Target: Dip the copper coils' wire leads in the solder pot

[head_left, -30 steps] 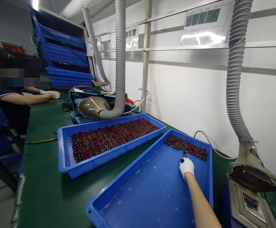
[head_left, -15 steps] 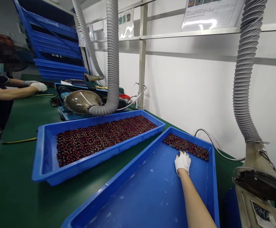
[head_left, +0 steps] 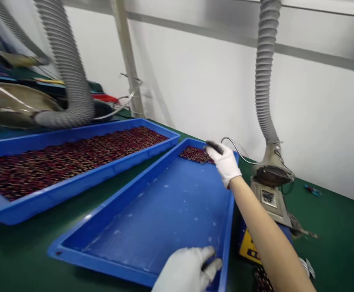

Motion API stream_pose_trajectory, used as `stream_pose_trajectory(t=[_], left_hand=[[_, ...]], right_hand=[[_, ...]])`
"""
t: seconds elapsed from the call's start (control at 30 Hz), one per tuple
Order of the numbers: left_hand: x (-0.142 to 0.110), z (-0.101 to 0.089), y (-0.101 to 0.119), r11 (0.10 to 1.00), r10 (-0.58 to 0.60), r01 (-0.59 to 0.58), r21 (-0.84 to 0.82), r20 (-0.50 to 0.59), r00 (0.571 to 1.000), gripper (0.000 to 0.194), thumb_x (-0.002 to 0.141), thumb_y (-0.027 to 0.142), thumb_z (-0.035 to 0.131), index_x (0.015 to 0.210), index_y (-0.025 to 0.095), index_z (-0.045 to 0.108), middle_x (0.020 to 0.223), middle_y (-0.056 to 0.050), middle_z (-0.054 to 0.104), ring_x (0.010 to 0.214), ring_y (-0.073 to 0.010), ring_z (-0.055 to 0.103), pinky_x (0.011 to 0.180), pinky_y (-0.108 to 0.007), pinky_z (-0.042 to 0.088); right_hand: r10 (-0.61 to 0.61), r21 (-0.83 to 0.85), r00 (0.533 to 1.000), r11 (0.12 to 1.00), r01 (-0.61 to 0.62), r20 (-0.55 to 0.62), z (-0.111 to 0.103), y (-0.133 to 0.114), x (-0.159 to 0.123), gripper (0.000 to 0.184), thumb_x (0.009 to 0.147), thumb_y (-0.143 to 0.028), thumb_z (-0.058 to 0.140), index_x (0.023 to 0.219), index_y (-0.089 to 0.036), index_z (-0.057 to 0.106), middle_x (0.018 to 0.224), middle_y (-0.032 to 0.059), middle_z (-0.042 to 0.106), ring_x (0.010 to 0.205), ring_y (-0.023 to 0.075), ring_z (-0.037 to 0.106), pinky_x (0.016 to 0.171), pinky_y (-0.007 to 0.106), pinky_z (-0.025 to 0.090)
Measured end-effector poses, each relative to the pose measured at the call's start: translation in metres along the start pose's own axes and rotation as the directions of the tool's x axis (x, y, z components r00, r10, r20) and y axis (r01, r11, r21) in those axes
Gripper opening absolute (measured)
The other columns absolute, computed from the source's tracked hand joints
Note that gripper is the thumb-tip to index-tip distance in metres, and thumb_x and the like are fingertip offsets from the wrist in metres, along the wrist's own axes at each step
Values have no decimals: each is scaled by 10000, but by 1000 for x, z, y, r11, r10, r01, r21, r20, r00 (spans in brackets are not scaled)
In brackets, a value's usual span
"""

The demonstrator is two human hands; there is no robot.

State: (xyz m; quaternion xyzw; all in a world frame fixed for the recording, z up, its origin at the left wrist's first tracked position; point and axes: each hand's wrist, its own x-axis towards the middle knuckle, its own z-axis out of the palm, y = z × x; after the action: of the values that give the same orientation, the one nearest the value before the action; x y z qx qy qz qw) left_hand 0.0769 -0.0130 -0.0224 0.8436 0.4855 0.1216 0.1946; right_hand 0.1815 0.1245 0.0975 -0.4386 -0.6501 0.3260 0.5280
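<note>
My right hand point(head_left: 224, 162), in a white glove, is over the far right part of a blue tray point(head_left: 152, 194). Beneath its fingers lies a patch of small dark red round pieces point(head_left: 193, 154) at the tray's far end. Something dark and elongated shows along its fingers; blur hides whether it is a stained glove fingertip or a held thing. My left hand point(head_left: 189, 267), gloved in white with greyish fingertips, is low over the tray's near right corner. Its fingers are bent and apart, with nothing visible between them.
A second blue tray point(head_left: 134, 162), spread with many dark red pieces point(head_left: 73, 156), stands to the left. Grey ducts point(head_left: 263, 77) hang down, one ending in a hood above a machine point(head_left: 271, 198) on the right. Small pliers-like tools point(head_left: 312, 190) lie on the green table point(head_left: 341, 227).
The view has swung right and down. My left hand has come in at the bottom. My right hand has moved from the pieces' near edge to above their right part.
</note>
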Motion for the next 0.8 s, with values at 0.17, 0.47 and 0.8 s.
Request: stream_pose_trajectory(t=[0.17,0.47,0.8], left_hand=[[-3,2,26,996,78,-76,55,-30,997,217,846,337,418,962,255,582,835,-5,682,767,-178,612,712,-315,419],[19,75,106,797,368,-353,489,69,927,193,756,129,514,905,200,614,692,-79,620,641,-218,567,533,-320,354],[37,12,87,837,409,-250,487,-253,877,197,755,169,498,894,263,600,1009,-54,619,919,-212,554,703,-334,437]], right_hand=[[-148,263,970,944,197,-194,-67,-72,-86,159,773,-191,565,921,-190,622,873,-27,673,863,131,624,835,282,475],[51,425,818,872,244,-572,-124,-58,-186,83,695,-301,674,777,-292,685,747,-27,686,719,139,642,751,274,516],[98,206,940,978,-31,-325,-135,-29,-182,154,747,-334,607,864,-260,676,881,32,686,833,197,619,794,322,483]])
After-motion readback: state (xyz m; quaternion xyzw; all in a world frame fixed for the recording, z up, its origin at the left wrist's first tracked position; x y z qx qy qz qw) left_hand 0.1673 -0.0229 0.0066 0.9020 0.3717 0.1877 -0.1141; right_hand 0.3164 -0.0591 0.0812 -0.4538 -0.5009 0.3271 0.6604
